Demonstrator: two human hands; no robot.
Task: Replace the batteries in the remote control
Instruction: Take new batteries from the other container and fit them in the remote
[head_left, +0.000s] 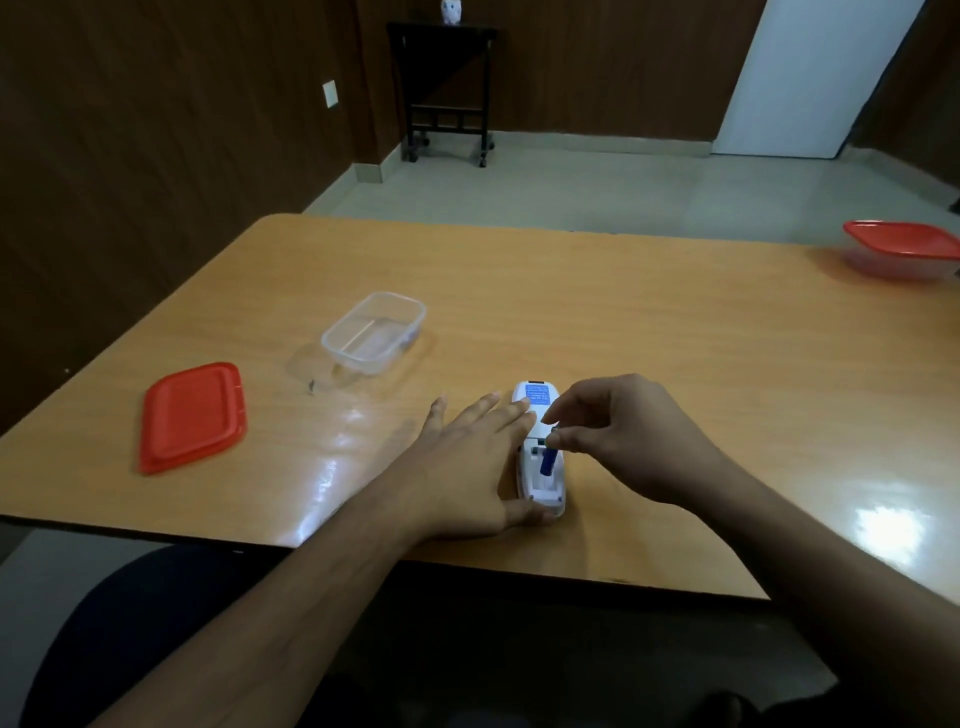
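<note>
A white remote control (540, 491) lies face down near the table's front edge, its battery compartment uncovered. A blue battery (547, 461) stands tilted in the compartment, upper end raised. My right hand (623, 436) pinches that upper end with thumb and fingertips. My left hand (467, 462) lies flat with straight fingers against the remote's left side, the thumb at its near end, steadying it. A blue label shows on the remote's far half.
An open clear plastic container (375, 332) sits left of centre, its red lid (193, 415) lying nearer the left edge. A second container with a red lid (904, 249) stands at the far right. The wooden table (649, 322) ends just in front of me.
</note>
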